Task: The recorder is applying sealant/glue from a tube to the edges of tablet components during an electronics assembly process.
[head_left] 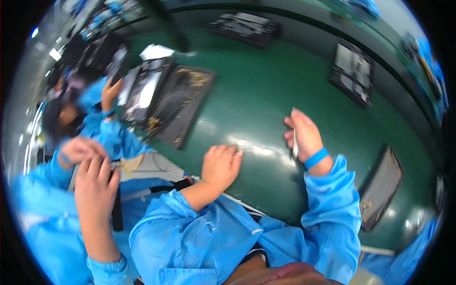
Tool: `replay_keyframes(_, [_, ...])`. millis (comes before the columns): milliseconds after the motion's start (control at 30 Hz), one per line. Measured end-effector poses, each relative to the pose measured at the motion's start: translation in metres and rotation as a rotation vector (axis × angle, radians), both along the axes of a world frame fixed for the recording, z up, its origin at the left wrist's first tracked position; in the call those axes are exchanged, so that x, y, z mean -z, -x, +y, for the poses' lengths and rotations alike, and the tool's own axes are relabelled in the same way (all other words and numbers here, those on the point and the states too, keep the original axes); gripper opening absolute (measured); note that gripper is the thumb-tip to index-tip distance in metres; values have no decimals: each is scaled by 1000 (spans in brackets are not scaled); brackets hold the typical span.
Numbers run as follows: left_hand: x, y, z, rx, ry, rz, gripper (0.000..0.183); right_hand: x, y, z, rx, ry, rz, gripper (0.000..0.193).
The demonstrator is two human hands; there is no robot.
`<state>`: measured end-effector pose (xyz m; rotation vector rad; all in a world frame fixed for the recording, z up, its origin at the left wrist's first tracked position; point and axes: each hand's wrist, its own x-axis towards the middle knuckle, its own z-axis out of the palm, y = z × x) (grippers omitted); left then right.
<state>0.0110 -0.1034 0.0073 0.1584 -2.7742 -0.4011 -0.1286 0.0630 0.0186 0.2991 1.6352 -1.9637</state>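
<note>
My left hand point(221, 166) is at the near edge of the green table point(247, 85), fingers loosely bent with the thumb apart; I see nothing in it. Over the table to its right, my right hand point(306, 135) is closed around a slim white tool point(295, 143), whose exact kind is blurred. A blue band circles that wrist. Left of my hands lies a flat black tray point(164, 126) scattered with small gold-coloured pieces. On my right, a narrow dark tray point(387, 178) has a few similar pieces at its near end.
Black frames with silvery parts stand at the far edge point(247, 28) and far right point(352, 71); another, a black case point(147, 88), is beside the black tray. Co-workers on the left reach close to me: one's hand point(97, 190) is near my left arm, another's hand point(110, 92) holds a dark object.
</note>
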Motion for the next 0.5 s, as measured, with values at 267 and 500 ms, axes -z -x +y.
replay_keyframes(267, [6, 8, 4, 18, 67, 22, 20, -12, 105, 81, 754, 316, -202, 43])
replay_keyframes(500, [-1, 6, 6, 27, 54, -32, 22, 5, 149, 70, 1002, 558, -185, 52])
